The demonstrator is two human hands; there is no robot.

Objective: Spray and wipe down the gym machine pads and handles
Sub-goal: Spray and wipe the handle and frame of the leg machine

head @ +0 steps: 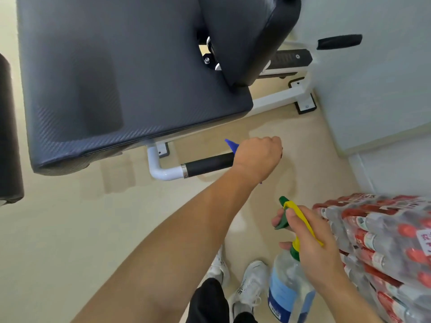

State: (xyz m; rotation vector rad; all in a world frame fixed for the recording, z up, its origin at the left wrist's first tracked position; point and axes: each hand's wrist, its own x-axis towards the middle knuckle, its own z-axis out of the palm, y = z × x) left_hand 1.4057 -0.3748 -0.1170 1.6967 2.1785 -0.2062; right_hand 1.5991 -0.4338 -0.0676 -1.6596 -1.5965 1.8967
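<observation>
While the left hand (256,157) clenches its fingers round a blue cloth (231,144) on the black handle grip (210,164) to wipe it, the right hand (312,243) grasps the spray bottle (289,292) at its trigger head, nozzle forward, held ready. Beneath the left fingers, the grip's end and most of the cloth are hidden. The bottle base is cut off.

The seat pad (116,78) before me is dark vinyl with a fine woven emboss, mostly matt. The handle grip (210,164) looks like matt black rubber on a glossy white painted metal tube (161,171). My spray bottle (289,287) is clear, smooth plastic; my blue cloth (230,144) barely shows. The pack of bottles (384,241) at the right wears glossy film.
</observation>
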